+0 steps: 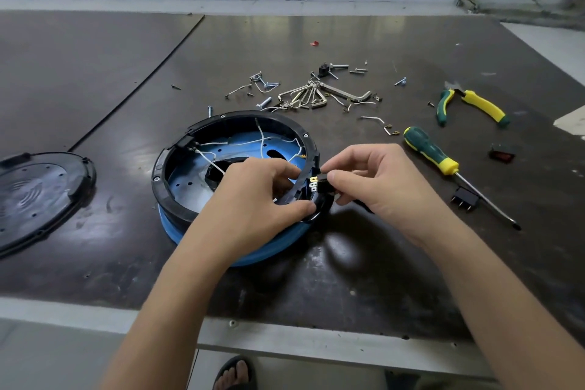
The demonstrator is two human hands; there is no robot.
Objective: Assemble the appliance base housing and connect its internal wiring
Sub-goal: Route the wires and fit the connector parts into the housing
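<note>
Switch-fitting step: our left hand [250,199] gripped the base housing [161,190] rim; our right hand [383,187] pinched the switch [319,182] there. Next, we judged: seat it squarely.

Head camera looks down, close.

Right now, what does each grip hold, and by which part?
The right grip pinches a small black switch by its body, with the brass terminals exposed. The left grip holds the base housing by its black rim, at the near right side.
</note>
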